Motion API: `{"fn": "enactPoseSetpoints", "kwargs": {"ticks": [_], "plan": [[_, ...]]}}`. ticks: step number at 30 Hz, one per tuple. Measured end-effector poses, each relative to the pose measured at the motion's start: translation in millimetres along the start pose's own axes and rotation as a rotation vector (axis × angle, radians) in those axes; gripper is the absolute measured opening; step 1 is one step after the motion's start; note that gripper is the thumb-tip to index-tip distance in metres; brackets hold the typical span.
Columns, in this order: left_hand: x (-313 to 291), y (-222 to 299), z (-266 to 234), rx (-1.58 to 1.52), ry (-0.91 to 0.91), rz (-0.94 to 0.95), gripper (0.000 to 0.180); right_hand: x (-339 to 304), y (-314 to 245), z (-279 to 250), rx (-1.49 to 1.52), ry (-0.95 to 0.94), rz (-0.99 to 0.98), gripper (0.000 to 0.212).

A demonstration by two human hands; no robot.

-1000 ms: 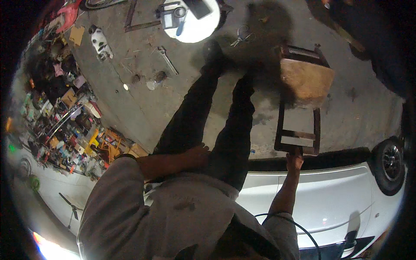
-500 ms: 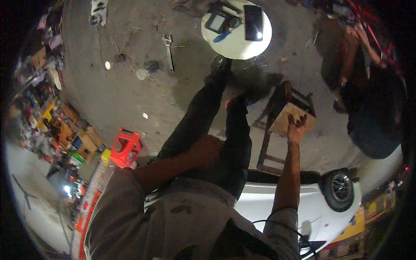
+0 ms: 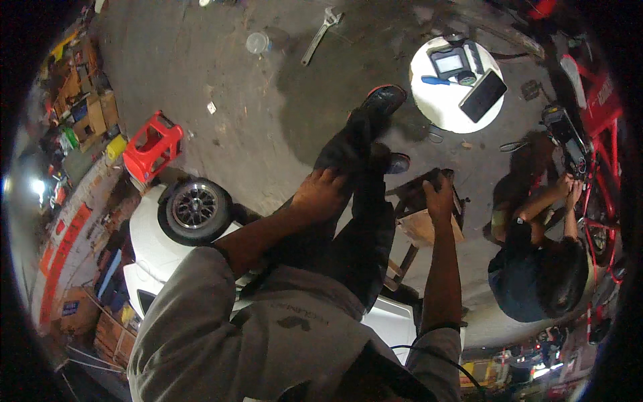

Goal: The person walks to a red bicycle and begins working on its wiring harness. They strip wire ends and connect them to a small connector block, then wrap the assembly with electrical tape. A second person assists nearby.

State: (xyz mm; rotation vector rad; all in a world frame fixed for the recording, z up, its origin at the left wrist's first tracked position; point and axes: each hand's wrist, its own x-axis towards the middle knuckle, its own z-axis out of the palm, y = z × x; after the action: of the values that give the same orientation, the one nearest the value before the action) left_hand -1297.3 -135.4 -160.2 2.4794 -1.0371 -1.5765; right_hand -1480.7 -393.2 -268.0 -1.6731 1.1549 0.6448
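My right hand (image 3: pixel 439 195) grips the top edge of a wooden stool (image 3: pixel 423 226) that hangs above the concrete floor beside my dark trouser legs. My left hand (image 3: pixel 325 194) rests flat on my left thigh, fingers spread, holding nothing. My feet in dark shoes (image 3: pixel 382 100) stand near a round white tabletop (image 3: pixel 450 107) that carries a small screen device, a dark phone and a blue pen.
A white car (image 3: pixel 151 244) with an alloy wheel (image 3: pixel 194 208) sits to my left and behind. A red plastic stool (image 3: pixel 153 147) stands by it. A wrench (image 3: pixel 321 27) lies on the floor. Another person (image 3: pixel 536 268) crouches at right beside a red motorcycle (image 3: pixel 596 127).
The view has swung left and the white tabletop has moved right. My right hand has shifted onto the stool's top edge and lifted it closer. My left hand has stayed on the thigh.
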Motion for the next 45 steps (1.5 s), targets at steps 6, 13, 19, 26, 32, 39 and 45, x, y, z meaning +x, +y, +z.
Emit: {"fn": "enactPoseSetpoints", "kwargs": {"ticks": [6,13,19,26,32,39,45], "plan": [[-10,-13,30,-0.113,0.137,0.069,0.042,-3,7,2,-0.222,-0.025,0.021,0.041],[-64,-35,36,-0.429,0.35,-0.132,0.042,56,-40,50,-0.318,-0.042,-0.232,0.03],[-67,-89,20,-0.326,0.391,-0.082,0.039,90,-105,99,-0.256,-0.11,-0.299,0.029],[32,-168,39,-0.306,0.09,0.017,0.038,158,-134,173,-0.199,-0.042,-0.34,0.024],[75,-224,56,-0.434,-0.198,0.021,0.039,273,-141,260,-0.36,0.044,-0.259,0.027],[83,-234,24,-0.523,-0.345,0.12,0.042,371,-194,310,-0.325,0.177,-0.448,0.031],[76,-240,0,-0.589,-0.342,0.212,0.041,428,-227,316,-0.751,0.225,-0.524,0.028]]}}
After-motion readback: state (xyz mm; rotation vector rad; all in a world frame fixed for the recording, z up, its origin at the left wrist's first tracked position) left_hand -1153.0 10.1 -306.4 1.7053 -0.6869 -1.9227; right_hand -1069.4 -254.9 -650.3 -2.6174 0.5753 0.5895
